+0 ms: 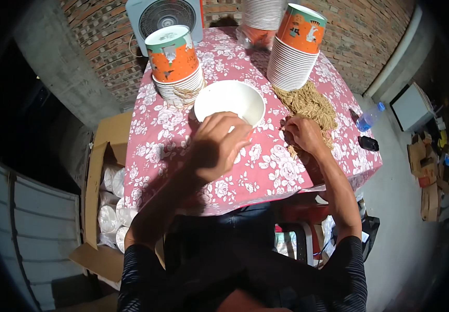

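A round white paper bucket (228, 99) stands in the middle of the table with its open mouth up. My left hand (222, 143) is at its near rim, fingers bent and pressed close together; whatever is under the fingertips is hidden. On the right, my right hand (306, 134) pinches at the loose front edge of a heap of tan cord (310, 106), its thumb and fingers closed on a strand. Behind the heap rises a tall stack of orange and green paper buckets (296, 47), turned bottom up or nested. A shorter bucket stack (175, 65) stands on the left, with cord lying against it.
The table wears a pink cloth with white roses (287, 174). At the back are a box fan (167, 21) and another wrapped stack (261, 15). A plastic bottle (371, 117) and a black object (368, 143) sit by the right edge. A carton of wrapped stacks (94, 192) stands left.
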A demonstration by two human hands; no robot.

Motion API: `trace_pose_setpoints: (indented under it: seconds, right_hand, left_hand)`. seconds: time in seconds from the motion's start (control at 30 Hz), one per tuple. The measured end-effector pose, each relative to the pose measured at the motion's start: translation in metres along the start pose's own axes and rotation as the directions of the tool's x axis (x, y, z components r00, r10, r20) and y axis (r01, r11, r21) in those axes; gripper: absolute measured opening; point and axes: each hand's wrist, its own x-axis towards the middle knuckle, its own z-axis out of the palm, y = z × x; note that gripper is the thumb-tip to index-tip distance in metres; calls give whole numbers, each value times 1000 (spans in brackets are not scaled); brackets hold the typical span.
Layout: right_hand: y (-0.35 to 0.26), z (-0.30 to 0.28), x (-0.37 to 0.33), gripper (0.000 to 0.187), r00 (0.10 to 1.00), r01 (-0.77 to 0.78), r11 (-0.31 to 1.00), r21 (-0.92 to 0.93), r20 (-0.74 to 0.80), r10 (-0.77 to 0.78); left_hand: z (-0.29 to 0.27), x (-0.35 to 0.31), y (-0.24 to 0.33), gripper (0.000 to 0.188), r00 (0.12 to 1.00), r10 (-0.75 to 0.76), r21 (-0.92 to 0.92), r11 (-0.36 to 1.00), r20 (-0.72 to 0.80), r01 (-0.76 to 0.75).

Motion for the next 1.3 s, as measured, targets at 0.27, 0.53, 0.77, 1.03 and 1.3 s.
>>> trace_pose_setpoints:
  seconds: [0.27, 0.53, 0.77, 1.03, 1.3]
  right_hand:
    - [3, -15, -2, 9, 971, -18, 929, 370, -215, 104]
    - [-42, -44, -12, 20, 943, 136, 941, 310, -331, -27]
    - [-85, -53, -28, 4, 920, 277, 922, 272, -353, -172]
    - [-66, -60, -41, 12, 980, -83, 453, 887, -9, 198]
    - [-53, -58, -54, 19, 967, -160, 310, 937, 86, 240]
  left_hand:
    - [37, -23, 32, 28, 995, 96, -166, 982, 26, -90]
    - [55, 0, 35, 42, 984, -173, -346, 922, 39, 175]
    - [97, 31, 31, 47, 949, -316, -433, 855, 4, 286]
    - [106, 53, 42, 25, 829, -495, -624, 569, 260, 536]
    - [120, 52, 37, 13, 723, -545, -654, 367, 424, 661]
